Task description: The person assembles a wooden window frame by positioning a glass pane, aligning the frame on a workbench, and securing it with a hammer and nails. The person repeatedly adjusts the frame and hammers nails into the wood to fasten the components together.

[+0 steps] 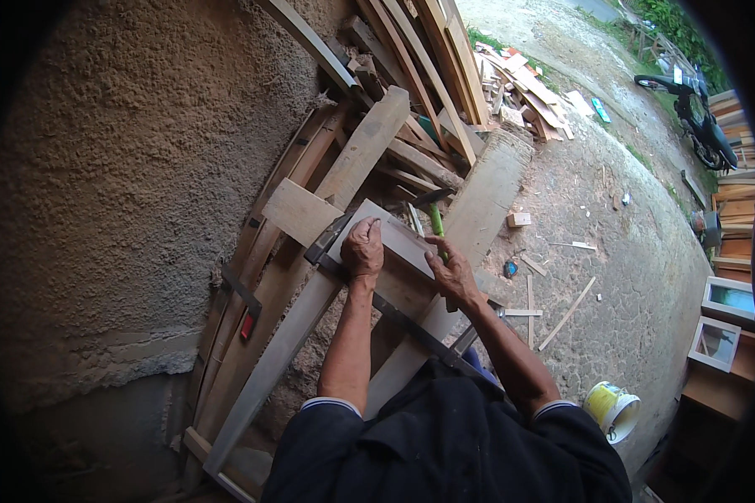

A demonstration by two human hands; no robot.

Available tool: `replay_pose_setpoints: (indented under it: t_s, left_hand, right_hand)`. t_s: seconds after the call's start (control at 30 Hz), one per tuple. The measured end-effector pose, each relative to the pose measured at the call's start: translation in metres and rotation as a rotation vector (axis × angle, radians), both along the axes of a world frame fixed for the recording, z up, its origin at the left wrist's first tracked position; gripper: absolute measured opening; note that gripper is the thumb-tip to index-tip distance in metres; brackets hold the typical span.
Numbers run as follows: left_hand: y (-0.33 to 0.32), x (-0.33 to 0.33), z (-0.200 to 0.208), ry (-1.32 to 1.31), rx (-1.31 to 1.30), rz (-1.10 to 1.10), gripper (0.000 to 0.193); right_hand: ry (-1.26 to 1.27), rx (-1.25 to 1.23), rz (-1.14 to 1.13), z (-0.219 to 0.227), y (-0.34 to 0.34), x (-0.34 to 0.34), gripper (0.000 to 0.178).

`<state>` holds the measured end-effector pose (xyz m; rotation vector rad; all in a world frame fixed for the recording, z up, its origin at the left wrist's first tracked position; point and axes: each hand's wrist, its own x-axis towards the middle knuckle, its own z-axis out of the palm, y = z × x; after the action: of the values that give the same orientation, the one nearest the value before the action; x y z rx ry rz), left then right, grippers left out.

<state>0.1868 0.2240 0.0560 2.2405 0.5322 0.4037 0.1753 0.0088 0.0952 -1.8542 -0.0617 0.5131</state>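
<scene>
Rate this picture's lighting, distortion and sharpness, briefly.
Head view: a dark fisheye border rounds off the frame; head view: the pale outdoor ground at the top is brightest, slightly washed out; head view: the rough wall dims toward the lower left; head view: the left hand, right hand and hammer read clearly, without strong blur.

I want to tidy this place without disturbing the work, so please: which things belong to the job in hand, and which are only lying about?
Seemingly in use:
- green-handled hammer, in the right hand
- wooden frame, under the left hand
- bar clamp, across the frame

Apparently lying about:
- scrap-wood pile
- yellow-and-white bucket
- loose wood strips
</scene>
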Motion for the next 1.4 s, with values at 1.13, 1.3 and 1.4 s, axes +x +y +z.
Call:
replay_pose_setpoints:
  t_s: [1.13,1.3,1.4]
  left_hand:
    - [-0.005,-0.001,-0.012,-0.149,0.336,-0.034,0.015]
    - [0.004,0.001,0.001,0.032,0.059,-0.018,0.023]
    - [0.018,0.01,0.002,-0.108,-0.045,0.072,0.021]
  right_hand:
    - [-0.611,-0.408,0.438,0.026,0.016,0.002,0.07]
    - [-0.461,-0.448,0.487,0.029,0.017,0.002,0.07]
    - [-0.636,-0.347,0.41,0.028,0.018,0.0,0.075]
